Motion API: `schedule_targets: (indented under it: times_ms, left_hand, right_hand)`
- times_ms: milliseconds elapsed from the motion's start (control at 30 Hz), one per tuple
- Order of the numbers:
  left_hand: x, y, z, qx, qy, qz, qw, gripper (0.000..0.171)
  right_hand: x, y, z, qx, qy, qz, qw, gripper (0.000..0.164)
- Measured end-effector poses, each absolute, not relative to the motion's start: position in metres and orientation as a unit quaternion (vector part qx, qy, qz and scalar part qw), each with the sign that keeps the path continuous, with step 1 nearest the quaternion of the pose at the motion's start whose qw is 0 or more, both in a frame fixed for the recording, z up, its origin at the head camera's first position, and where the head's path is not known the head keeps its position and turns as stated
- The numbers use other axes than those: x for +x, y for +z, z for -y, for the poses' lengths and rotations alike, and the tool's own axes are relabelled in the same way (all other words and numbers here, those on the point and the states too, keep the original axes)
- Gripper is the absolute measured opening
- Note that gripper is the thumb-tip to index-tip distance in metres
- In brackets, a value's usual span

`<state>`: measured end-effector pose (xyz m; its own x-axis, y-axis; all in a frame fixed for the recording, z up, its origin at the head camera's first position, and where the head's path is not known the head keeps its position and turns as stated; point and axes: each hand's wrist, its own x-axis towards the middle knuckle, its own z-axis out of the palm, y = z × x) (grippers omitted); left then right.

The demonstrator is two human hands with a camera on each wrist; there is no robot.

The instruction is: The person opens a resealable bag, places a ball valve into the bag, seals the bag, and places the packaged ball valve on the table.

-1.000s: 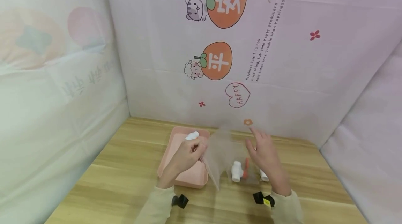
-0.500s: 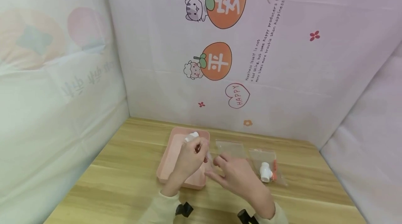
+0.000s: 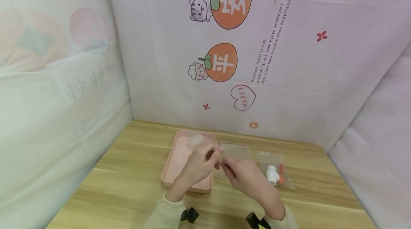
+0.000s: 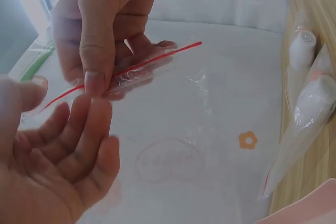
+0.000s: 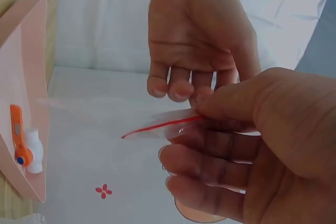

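Note:
In front of me, my left hand (image 3: 196,164) and right hand (image 3: 248,179) meet at the mouth of a clear zip bag (image 4: 152,72) with a red seal strip. My right thumb and fingers pinch the bag along that strip, plain in both wrist views. The left fingers curl at the bag's other end, close to the right thumb; their exact hold is partly hidden. The bag looks flat, with no item visible in it. A white plastic ball valve (image 5: 34,150) with an orange handle lies in the pink tray (image 3: 171,163), partly behind my left hand.
Two clear bags lie right of the tray: one (image 3: 236,147) partly behind my right hand, the other (image 3: 268,157) with a white and orange valve inside. The wooden table (image 3: 112,186) ends at a printed cloth wall (image 3: 289,115) and cloth sides.
My right hand has moved left from above the bagged valves to the bag at my left hand, and now pinches it. The bag's film has swung out of its spread position.

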<state>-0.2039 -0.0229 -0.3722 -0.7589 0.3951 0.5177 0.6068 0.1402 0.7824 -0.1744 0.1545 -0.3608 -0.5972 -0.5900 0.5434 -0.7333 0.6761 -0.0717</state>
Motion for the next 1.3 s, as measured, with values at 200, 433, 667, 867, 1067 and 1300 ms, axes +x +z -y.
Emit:
schedule_targets:
  times_ms: [200,433,667,867,1067,1300]
  left_hand:
    - [-0.198,-0.372,0.021,-0.381,-0.54,0.75,0.026,0.016]
    - [-0.197,-0.372,0.02,-0.419,-0.568,0.708,-0.021,0.019]
    - [-0.193,-0.369,0.019,-0.439,-0.557,0.705,-0.014,0.019]
    - [-0.189,-0.366,0.017,-0.455,-0.536,0.711,0.013,0.018]
    - [-0.187,-0.364,0.018,-0.475,-0.519,0.711,0.014,0.014]
    - [-0.186,-0.37,0.018,-0.536,-0.488,0.686,0.065,0.011]
  right_hand:
    - [-0.178,-0.353,-0.169,0.394,0.239,0.862,0.211,0.012]
    - [-0.177,-0.348,-0.178,0.429,0.299,0.831,0.188,0.007]
    - [-0.175,-0.347,-0.177,0.479,0.34,0.79,0.177,0.012]
    - [-0.171,-0.345,-0.177,0.471,0.35,0.794,0.162,0.023]
    - [-0.165,-0.334,-0.176,0.511,0.363,0.764,0.153,0.025]
    - [-0.169,-0.34,-0.185,0.537,0.378,0.748,0.092,0.019]
